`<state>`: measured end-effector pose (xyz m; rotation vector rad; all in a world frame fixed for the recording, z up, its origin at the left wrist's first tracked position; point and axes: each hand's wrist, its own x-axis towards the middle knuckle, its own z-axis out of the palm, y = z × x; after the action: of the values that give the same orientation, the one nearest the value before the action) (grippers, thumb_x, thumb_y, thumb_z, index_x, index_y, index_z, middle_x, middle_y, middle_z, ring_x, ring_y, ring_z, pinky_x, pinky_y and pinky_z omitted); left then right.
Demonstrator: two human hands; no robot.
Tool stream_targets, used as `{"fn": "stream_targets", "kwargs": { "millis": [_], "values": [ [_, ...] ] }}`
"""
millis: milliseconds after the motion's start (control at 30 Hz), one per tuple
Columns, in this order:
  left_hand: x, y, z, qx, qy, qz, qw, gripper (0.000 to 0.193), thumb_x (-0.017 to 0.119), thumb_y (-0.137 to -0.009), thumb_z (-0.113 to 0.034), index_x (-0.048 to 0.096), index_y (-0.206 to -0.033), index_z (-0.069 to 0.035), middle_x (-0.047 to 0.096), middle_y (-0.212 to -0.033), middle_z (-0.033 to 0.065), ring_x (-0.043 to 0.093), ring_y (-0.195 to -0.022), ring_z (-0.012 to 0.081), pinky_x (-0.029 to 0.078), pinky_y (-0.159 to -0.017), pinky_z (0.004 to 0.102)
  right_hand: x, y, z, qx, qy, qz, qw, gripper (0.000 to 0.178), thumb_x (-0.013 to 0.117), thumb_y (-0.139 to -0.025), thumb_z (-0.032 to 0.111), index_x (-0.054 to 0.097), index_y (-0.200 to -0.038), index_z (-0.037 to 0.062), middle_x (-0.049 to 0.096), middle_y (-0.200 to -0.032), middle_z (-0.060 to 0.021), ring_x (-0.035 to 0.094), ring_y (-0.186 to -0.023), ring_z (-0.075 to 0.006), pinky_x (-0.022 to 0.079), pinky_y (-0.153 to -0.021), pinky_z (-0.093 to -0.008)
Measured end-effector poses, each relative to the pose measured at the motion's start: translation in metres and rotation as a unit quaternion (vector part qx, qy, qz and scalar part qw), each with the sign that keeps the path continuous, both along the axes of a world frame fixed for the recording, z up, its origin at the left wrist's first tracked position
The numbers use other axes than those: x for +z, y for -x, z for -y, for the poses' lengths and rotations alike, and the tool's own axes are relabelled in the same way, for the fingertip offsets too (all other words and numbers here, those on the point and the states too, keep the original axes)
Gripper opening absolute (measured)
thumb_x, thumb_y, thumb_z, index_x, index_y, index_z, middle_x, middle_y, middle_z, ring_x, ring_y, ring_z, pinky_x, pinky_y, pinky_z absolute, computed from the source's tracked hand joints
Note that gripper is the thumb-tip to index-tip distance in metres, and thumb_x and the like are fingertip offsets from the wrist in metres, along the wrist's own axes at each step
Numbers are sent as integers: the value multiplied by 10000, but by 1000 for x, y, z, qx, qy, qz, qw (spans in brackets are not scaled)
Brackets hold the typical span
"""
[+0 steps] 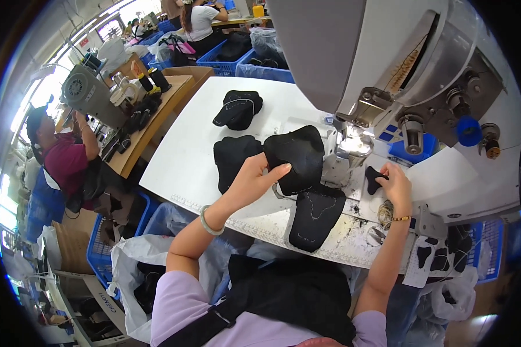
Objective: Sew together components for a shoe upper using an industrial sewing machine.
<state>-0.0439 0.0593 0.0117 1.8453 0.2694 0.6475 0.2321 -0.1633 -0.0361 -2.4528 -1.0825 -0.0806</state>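
Observation:
My left hand (252,180) pinches a black fabric piece (295,156) with rounded lobes, thumb on top, raised just left of the sewing machine's lit needle area (354,141). Below it on the white table lies another black piece (316,217) with a light stitched outline. Two more groups of black pieces rest further left: one stack (237,109) with a white curved line, and a nearer piece (233,159) partly behind my left hand. On the right, my right hand (396,184) grips a small black fabric piece (374,179) between its fingertips, close above the table.
The sewing machine head (382,52) overhangs the white table (185,124). A blue tray (415,149) sits behind my right hand. Blue crates (214,55) stand beyond the table. At far left a person (63,150) sits at another sewing machine (90,92). Plastic bags (134,254) hang below.

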Motion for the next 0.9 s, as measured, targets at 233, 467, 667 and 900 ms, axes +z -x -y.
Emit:
{"fn": "stream_targets", "kwargs": {
  "millis": [233, 467, 667, 900],
  "values": [
    [13, 18, -11, 3, 122, -24, 992, 244, 614, -869, -210, 638, -938, 23, 610, -767, -13, 498, -688, 43, 417, -600, 212, 19, 9, -1, -17, 12, -27, 999, 251, 689, -705, 134, 485, -845, 94, 587, -797, -87, 578, -745, -303, 433, -628, -416],
    [-10, 71, -96, 167, 19, -172, 971, 380, 605, -862, -317, 617, -756, 48, 571, -647, 9, 504, -609, 74, 389, -533, 253, 21, 19, -5, -52, 24, -46, 997, 240, 701, -704, 129, 506, -826, 62, 586, -699, -123, 582, -690, -304, 435, -601, -402],
    [-13, 56, -86, 263, -165, -347, 885, 423, 662, -795, -343, 583, -695, 61, 583, -621, 142, 553, -571, 248, 426, -546, 342, 27, 14, 2, -17, -107, -172, 979, 186, 684, -741, 92, 534, -790, -6, 583, -649, -94, 544, -559, -172, 418, -527, -301],
    [-4, 15, 1, 102, -362, -45, 926, 324, 678, -782, -224, 547, -954, 16, 546, -853, 119, 537, -819, 280, 451, -694, 364, 76, 69, 5, 0, -152, -246, 957, 142, 663, -785, 95, 568, -795, -11, 537, -534, -36, 496, -462, -74, 371, -449, -236]
  ]
}}
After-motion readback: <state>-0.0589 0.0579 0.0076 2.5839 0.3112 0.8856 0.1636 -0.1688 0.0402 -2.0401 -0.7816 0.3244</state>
